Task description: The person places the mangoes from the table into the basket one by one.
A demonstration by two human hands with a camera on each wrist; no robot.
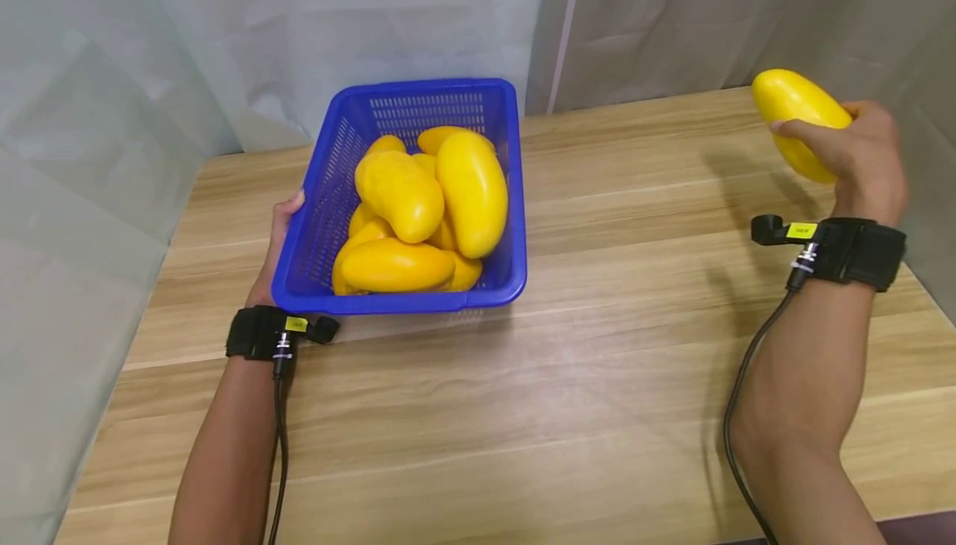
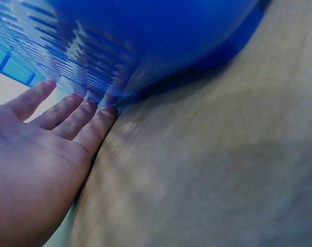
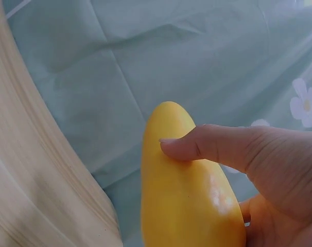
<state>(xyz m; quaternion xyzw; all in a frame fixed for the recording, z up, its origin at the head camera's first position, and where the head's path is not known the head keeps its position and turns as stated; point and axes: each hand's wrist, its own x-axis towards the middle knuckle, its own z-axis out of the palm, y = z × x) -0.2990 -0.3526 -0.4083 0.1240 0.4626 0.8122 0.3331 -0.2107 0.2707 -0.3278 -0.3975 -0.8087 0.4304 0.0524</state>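
Note:
My right hand (image 1: 870, 159) grips a yellow mango (image 1: 795, 101) above the right back part of the table. In the right wrist view, the thumb lies across the smooth mango (image 3: 179, 206), and the other fingers are mostly hidden behind it. Toward the left stands a blue plastic basket (image 1: 388, 304) with slotted walls, holding several yellow mangoes (image 1: 472, 197) in a pile. My left hand (image 1: 280, 230) is at the basket's left side. The left wrist view shows this hand (image 2: 48, 149) with fairly straight fingers, their tips against the slotted wall near the tabletop.
The basket is on a wood-grain table (image 1: 597, 412). Pale hanging cloth (image 1: 418, 14) encloses the back and sides, with flowers printed on its right part. Black wrist straps (image 1: 859, 253) carry small cameras, and a cable (image 1: 735, 396) trails along each forearm.

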